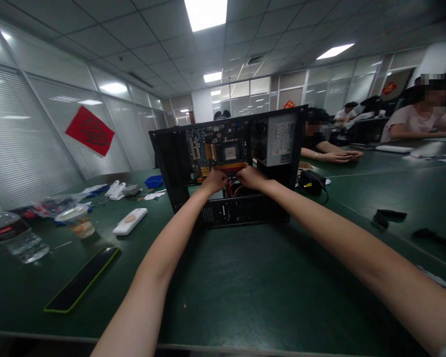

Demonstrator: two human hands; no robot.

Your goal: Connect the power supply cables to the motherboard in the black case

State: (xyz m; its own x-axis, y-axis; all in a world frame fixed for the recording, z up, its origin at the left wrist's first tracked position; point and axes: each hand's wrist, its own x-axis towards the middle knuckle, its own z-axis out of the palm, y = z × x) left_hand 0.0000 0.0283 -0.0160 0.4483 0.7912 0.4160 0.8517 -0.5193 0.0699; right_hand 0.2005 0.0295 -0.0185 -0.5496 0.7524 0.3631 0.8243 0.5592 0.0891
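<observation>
An open black computer case stands on the green table with its inside facing me. Its motherboard is at the upper middle, and a silver power supply fills the upper right corner. My left hand is closed just below the orange and red memory slots. Close to it, my right hand is also closed, at the right end of those slots. Red, yellow and black cables hang between and below both hands. Whatever the fingers grip is too small and hidden to name.
On the left are a water bottle, a plastic cup, a white power bank, a dark green-edged strip and a blue tray. A black adapter and cables lie right. A person's hands rest across the table.
</observation>
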